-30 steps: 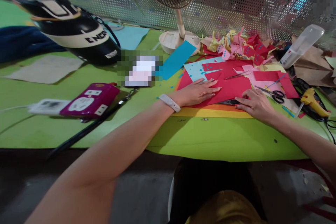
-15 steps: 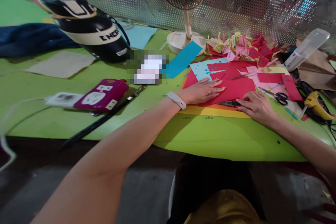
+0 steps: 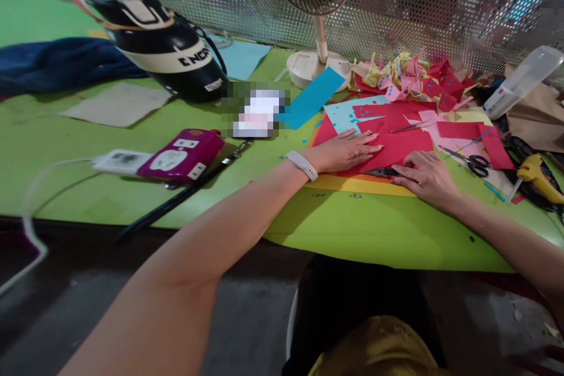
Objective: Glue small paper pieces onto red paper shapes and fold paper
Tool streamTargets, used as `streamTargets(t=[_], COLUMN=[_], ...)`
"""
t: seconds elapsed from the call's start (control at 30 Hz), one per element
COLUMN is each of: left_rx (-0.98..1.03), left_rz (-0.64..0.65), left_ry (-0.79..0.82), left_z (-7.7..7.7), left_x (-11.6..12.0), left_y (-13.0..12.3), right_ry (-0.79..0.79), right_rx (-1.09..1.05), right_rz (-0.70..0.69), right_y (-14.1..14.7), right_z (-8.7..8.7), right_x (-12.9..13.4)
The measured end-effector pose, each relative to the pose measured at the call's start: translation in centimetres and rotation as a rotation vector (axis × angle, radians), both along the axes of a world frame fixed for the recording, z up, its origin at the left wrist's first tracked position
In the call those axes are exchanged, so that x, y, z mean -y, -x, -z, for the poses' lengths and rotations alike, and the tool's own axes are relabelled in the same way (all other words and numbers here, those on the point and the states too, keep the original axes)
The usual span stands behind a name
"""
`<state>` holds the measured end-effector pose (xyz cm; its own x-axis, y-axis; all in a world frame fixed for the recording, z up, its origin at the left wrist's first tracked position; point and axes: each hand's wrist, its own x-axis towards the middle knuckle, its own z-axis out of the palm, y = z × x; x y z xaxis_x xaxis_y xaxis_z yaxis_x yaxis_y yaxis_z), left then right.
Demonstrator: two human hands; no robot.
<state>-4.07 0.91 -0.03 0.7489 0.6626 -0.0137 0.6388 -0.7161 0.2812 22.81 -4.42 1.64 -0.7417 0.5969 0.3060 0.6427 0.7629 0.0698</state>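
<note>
My left hand (image 3: 348, 151) lies flat on a large red paper sheet (image 3: 408, 144), fingers stretched to the right. At the sheet's lower edge, my right hand (image 3: 423, 173) pinches a dark, narrow tool (image 3: 381, 172) whose tip points left; what kind of tool it is, I cannot tell. Orange and yellow sheets (image 3: 374, 187) stick out beneath the red one. Metal tweezers (image 3: 409, 126) rest on the red paper above my right hand. Black-handled scissors (image 3: 477, 165) lie right of it, over pink paper (image 3: 434, 123). A blue paper strip (image 3: 315, 98) lies behind my left hand.
A fan (image 3: 321, 41) stands at the back beside a heap of folded papers (image 3: 423, 79). On the left are a black bottle (image 3: 165, 53), a phone (image 3: 258, 113) and a purple power adapter (image 3: 180, 155). A yellow glue gun (image 3: 540, 179) and a clear bottle (image 3: 522, 82) are at the right.
The view has shifted slightly, so most things appear a little further right. My right hand and the dark tool have moved slightly left relative to the paper. My left hand stays flat.
</note>
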Motion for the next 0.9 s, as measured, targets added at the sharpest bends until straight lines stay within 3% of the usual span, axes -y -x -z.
streamTargets(t=[0.23,0.7,0.83,0.9], left_rx=[-0.049,-0.015,0.018,0.055], left_rz=[-0.008,0.005,0.006,0.004], left_ry=[0.002,-0.028,-0.035,-0.032], left_z=[-0.5,0.1,0.2,-0.1], left_x=[0.2,0.0,0.2,0.5], left_y=[-0.3,-0.1,0.2,0.4], right_ry=[-0.043,-0.036,-0.009,-0.036], right_rx=[-0.002,0.030,-0.030,-0.113], right_rz=[-0.036,-0.133,-0.231,-0.183], right_y=[0.7,3.2,2.9,1.9], right_z=[0.0,0.1,-0.8,-1.6], right_x=[0.1,0.7,0.7,0.1])
